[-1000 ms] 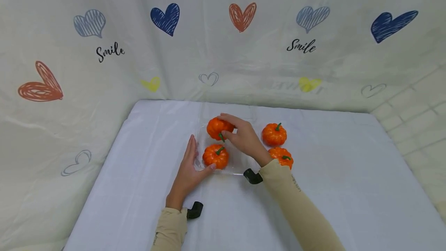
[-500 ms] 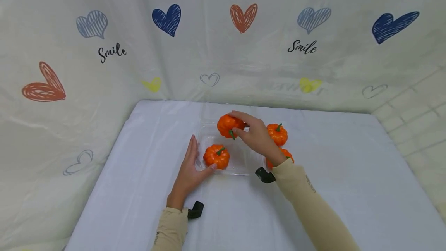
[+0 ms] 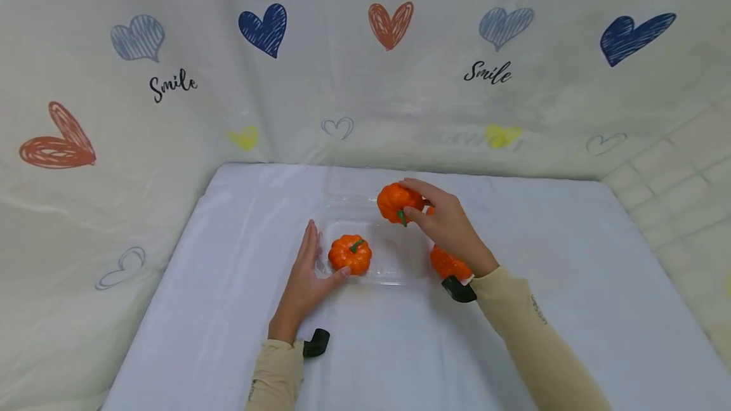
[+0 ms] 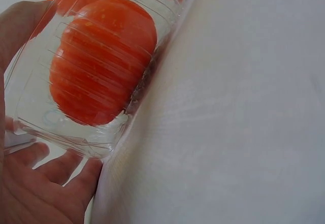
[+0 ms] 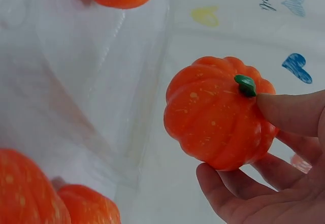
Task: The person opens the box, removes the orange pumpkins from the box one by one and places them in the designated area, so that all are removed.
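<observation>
My right hand (image 3: 454, 227) holds an orange toy pumpkin (image 3: 394, 200) with a green stem above the back right of a clear plastic container (image 3: 394, 255). In the right wrist view the thumb lies near the stem and fingertips support the pumpkin's other side. A second pumpkin (image 3: 345, 254) sits in the container's front left; its ribbed wall shows in front of that pumpkin (image 4: 104, 61) in the left wrist view. My left hand (image 3: 305, 284) rests at this corner, its fingers straight along the left side and thumb at the front rim.
A third pumpkin (image 3: 448, 264) lies right of the container, and another is mostly hidden behind my right hand. The container's clear lid stands out faintly towards the back. A white cloth (image 3: 542, 259) covers the table, which meets a heart-printed curtain (image 3: 428, 94) behind.
My right hand has lifted the pumpkin from the container's back left and carried it rightwards. The pumpkins on the right are now more covered by that hand. My left hand stays in place.
</observation>
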`<state>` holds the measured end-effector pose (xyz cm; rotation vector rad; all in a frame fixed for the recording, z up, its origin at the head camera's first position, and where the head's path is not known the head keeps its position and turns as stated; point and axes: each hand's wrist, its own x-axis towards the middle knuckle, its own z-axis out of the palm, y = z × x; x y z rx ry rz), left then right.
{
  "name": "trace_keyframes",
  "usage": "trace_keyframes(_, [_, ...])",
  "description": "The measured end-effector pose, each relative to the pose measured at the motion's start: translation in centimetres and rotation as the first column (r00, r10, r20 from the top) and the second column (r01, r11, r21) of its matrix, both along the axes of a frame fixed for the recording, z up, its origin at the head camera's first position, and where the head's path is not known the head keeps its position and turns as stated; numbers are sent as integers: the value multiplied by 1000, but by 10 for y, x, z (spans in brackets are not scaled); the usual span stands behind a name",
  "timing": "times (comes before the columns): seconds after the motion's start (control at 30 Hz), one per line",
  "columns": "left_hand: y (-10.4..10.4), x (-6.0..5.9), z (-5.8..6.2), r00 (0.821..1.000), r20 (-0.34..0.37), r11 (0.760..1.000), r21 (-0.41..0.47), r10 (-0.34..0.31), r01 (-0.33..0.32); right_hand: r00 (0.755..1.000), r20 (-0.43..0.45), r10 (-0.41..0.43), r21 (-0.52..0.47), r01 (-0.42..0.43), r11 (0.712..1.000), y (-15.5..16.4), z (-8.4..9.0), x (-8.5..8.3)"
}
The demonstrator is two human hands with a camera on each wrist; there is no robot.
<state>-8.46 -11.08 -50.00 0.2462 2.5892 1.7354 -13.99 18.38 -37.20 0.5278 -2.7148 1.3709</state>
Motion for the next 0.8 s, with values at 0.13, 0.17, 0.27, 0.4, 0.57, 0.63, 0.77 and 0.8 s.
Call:
trace_keyframes(0.13, [0, 0, 0, 1000, -9, 1000, 8, -2, 2, 1000, -4, -19, 6, 19, 1000, 12, 4, 4])
trace_keyframes(0.17, [0, 0, -1, 1000, -10, 1000, 10, -1, 1, 1000, -7, -25, 10, 25, 1000, 16, 5, 5])
trace_keyframes(0.27, [0, 0, -1, 1000, -13, 1000, 15, 3, -3, 999, -25, -39, 14, 40, 999, 26, 6, 7])
trace_keyframes(0.4, [1, 0, -3, 1000, -14, 1000, 26, -6, 6, 998, -47, -45, -4, 45, 999, 42, 9, 10])
trace_keyframes(0.57, [1, 1, -2, 1000, -11, 1000, 16, -6, 7, 994, -54, -90, 23, 91, 996, 62, 9, 14])
trace_keyframes(0.63, [1, 1, -1, 1000, -8, 1000, 11, 0, 0, 992, -57, -109, 38, 112, 993, 69, 9, 14])
trace_keyframes(0.77, [2, 1, 0, 1000, -5, 1000, 6, 4, -4, 988, -66, -138, 48, 141, 989, 83, 8, 15])
trace_keyframes(0.8, [2, 1, 0, 1000, -4, 1000, 5, 5, -5, 987, -67, -145, 50, 148, 988, 87, 8, 16])
